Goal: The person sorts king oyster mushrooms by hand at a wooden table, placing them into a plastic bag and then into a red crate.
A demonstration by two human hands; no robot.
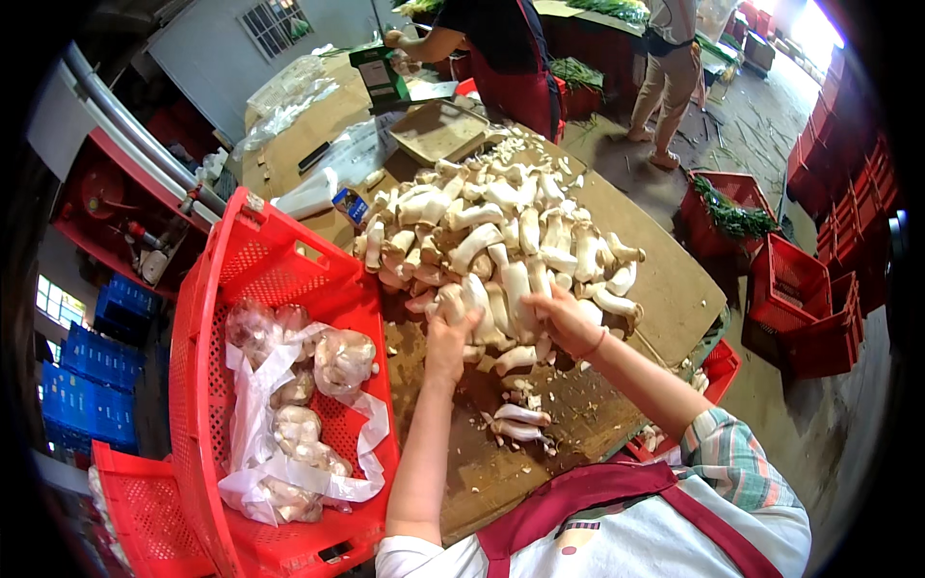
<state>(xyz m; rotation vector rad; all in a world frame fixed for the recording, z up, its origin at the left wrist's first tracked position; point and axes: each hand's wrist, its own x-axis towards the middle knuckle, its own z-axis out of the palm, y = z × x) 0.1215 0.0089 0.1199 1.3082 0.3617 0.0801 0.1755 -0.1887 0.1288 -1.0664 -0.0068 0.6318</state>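
Observation:
A large heap of king oyster mushrooms (480,217) covers the middle of a brown work table (650,253). At the heap's near edge, my left hand (449,339) grips a pale king oyster mushroom (449,302), its thumb beside other stems. My right hand (571,323) has its fingers on an upright, thick white king oyster mushroom (516,285); its palm side is partly hidden. Between my forearms lie two small mushrooms (522,423) among trimmings. On my left, a red plastic crate (289,242) holds several clear bags of mushrooms (298,433) and white plastic film.
Beyond the heap are a shallow tray (439,134), plastic bags (354,155), a small blue box (350,206) and a green scale (379,76). A person in a red apron (509,72) works at the far side; another person (668,79) stands behind. Red crates (788,282) stand right.

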